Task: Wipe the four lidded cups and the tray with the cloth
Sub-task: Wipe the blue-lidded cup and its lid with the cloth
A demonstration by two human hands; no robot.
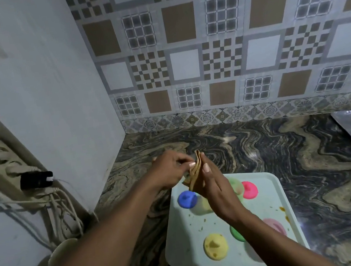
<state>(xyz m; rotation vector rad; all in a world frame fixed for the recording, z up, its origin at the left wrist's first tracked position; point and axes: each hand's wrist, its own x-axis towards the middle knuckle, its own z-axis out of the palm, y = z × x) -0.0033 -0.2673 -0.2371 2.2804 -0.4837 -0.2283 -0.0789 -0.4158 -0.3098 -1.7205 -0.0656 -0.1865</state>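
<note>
The tray is a pale, smooth, square piece with rounded corners and a low raised rim. It lies flat on a glossy stone counter veined in black, grey and tan. Crumbs and small orange smears dot its surface.

Four brightly coloured domed lids stand on the tray, each with a small knob where the top shows:
- a blue lid and a pink lid near the far edge
- a yellow lid, speckled with stains, nearer the person
- a green lid beside the yellow one, half hidden by the right forearm

Three paler round shapes sit beside them, too blurred to say what they are.

There is one cloth, thin, tan and folded into a narrow upright strip. It is held in the air above the tray's far left corner, touching neither cups nor tray.

Both forearms reach forward and meet there. The left hand pinches the cloth between curled fingers and thumb. The right hand stands on edge, its fingers straight and laid flat against the cloth's other side.
</note>
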